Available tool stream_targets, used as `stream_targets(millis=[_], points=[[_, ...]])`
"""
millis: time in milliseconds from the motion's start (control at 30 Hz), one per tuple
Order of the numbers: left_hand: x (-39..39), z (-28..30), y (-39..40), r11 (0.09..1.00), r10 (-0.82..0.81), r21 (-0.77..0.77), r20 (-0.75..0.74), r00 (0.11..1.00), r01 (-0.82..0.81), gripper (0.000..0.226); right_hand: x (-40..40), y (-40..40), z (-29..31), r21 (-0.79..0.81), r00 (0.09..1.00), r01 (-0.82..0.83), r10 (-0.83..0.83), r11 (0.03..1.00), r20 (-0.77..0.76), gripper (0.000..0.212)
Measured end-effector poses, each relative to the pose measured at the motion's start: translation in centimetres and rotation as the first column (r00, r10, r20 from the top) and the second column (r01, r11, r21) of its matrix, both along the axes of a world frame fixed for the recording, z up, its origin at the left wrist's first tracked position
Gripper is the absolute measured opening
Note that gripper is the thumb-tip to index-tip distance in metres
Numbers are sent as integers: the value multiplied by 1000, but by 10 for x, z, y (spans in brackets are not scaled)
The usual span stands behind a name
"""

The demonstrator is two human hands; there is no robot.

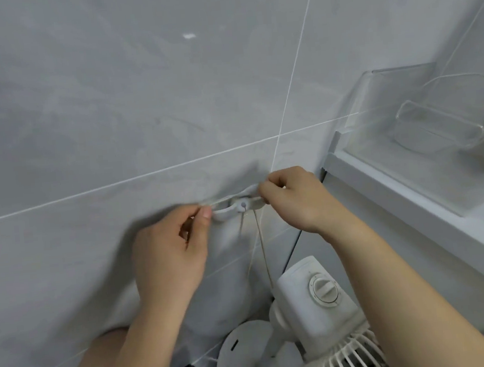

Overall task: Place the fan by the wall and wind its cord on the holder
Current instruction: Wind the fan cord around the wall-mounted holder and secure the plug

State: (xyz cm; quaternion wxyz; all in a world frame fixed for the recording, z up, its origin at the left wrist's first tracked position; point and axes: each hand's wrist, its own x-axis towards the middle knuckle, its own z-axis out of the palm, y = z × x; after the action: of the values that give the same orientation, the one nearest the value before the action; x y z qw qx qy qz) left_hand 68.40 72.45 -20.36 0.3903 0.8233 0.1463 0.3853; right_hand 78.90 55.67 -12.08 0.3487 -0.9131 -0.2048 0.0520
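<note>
Against the grey tiled wall, low in the head view, stands the white fan, its round base on the floor, its control knob facing up and its ribbed grille at the bottom edge. From behind the fan's body the thin pale cord rises straight to the white holder fixed on the wall; a second strand hangs down just left of it. The left hand has its fingers curled and pinches the cord at the holder's left end, thumb tip by the bracket. The right hand has its fingers closed on the cord at the holder's right end. Motion blur softens both ends of the holder. To the right, a white worktop carries a clear plastic rack with a clear dish in it.
</note>
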Motion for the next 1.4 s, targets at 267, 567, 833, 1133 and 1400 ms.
stream_targets(millis=[267, 567, 833, 1133, 1400], points=[[12, -25, -7, 989, 33, -143, -94, 995, -46, 45, -14, -8, -21, -281, 961, -189, 118, 941, -251, 35], [19, -49, -28, 857, -186, -506, -130, 974, 97, 28, -6, -1, -37, -321, 953, -217, 129, 922, -273, 32], [19, -52, -41, 803, -260, -580, -128, 957, 140, 31, 9, -6, -31, -61, 995, -43, 37, 997, -97, 40], [25, -47, -59, 714, -311, -681, -99, 945, 164, 35, 8, 0, -38, -52, 990, -37, 30, 998, -138, 31], [43, -29, -59, 650, -409, -732, -111, 906, 205, 41, 14, -3, -40, -95, 997, -51, 45, 994, -61, 30]])
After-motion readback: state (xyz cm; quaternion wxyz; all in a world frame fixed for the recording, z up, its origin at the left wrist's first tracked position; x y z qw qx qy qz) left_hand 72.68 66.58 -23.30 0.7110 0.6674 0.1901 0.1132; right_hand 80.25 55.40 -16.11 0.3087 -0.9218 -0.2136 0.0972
